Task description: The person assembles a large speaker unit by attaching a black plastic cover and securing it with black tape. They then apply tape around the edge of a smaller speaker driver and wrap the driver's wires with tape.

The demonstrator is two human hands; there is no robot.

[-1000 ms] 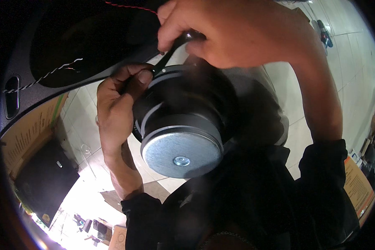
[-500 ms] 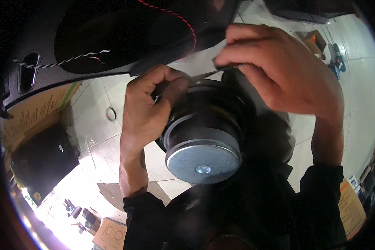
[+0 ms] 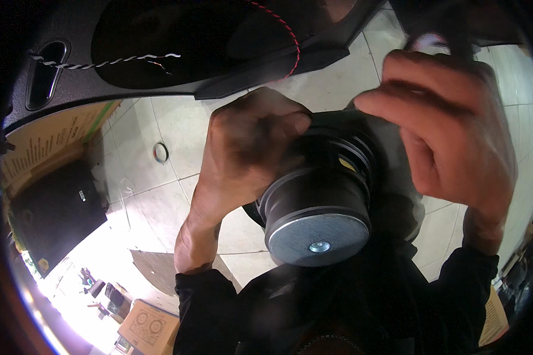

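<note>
A round black speaker (image 3: 320, 189) rests tilted over my lap, its silvery magnet back (image 3: 317, 239) facing up toward me. My left hand (image 3: 251, 142) is closed at the speaker's far left rim, the thumb lying along the edge; what its fingers pinch is hidden. To the right of the speaker, my right hand (image 3: 450, 127) is raised with fingers curled and blurred by motion. A small dark bit shows at its index fingertip, too unclear to name.
Ahead is a black panel (image 3: 177, 77) with a large opening, a twisted grey-white wire (image 3: 106, 63) and a red-black wire (image 3: 293, 38). A tape roll (image 3: 160, 152) lies on the tiled floor. Cardboard boxes (image 3: 148, 328) and a dark flat case (image 3: 59, 207) are at left.
A thin dark strip stretched between both hands earlier; it no longer shows clearly. My right hand has moved right and away from the left. The speaker appears shifted rightward in view.
</note>
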